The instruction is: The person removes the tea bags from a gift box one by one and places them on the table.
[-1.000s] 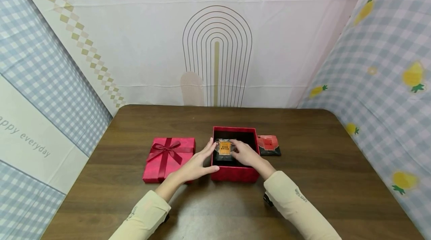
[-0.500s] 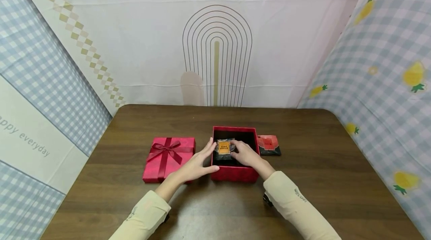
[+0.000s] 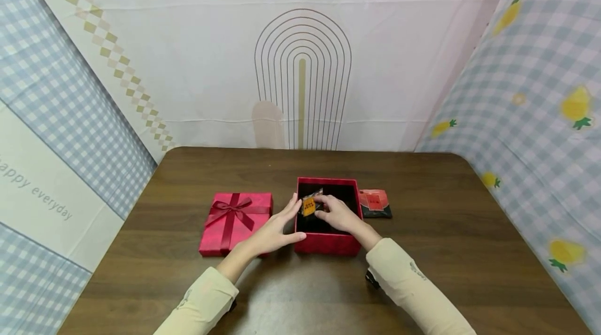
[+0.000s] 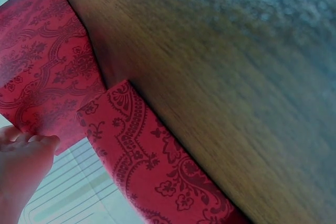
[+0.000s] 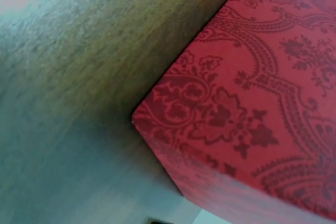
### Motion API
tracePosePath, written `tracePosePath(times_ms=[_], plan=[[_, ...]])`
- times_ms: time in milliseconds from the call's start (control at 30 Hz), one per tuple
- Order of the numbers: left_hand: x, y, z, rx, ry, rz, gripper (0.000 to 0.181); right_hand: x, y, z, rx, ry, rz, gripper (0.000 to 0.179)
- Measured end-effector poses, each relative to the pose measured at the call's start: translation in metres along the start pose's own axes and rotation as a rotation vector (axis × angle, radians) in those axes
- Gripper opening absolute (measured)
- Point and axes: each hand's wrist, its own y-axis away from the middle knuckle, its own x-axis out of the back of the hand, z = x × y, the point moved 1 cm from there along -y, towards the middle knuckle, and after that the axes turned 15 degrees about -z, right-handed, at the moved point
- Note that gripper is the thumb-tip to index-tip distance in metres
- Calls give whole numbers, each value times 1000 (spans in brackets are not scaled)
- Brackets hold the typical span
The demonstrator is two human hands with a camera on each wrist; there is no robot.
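In the head view, an uncovered red gift box [image 3: 328, 244] with a black inside stands mid-table. My right hand [image 3: 339, 213] reaches into it and pinches a small dark packet [image 3: 308, 206] with an orange label, which is tilted near the box's left wall. My left hand [image 3: 277, 230] lies along that wall with its fingers straight, the fingertips at the rim. In the left wrist view, the left hand [image 4: 26, 161] is by the patterned box side [image 4: 47, 61]. Only the box's outer walls [image 5: 252, 87] show in the right wrist view; the right hand is hidden there.
A red lid [image 3: 253, 224] with a dark red ribbon bow lies left of the box, partly behind the left forearm. Against the box's right side rests a red-and-black packet [image 3: 375, 203]. Patterned cloths [image 3: 206, 63] hang behind the brown wooden table [image 3: 422, 183].
The orange-labelled packet has turned from lying flat to a tilted, narrower pose near the left wall, with the right fingers shifting slightly left. The left hand has stayed in place.
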Motion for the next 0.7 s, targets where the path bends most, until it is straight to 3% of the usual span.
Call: tracePosePath(times_ms=[333, 700], plan=[[0, 0, 0, -3, 6, 4, 79, 2, -2, 0, 1, -27, -99, 48], [0, -1, -1, -14, -5, 10, 79, 7, 4, -3, 7, -114, 16, 45]])
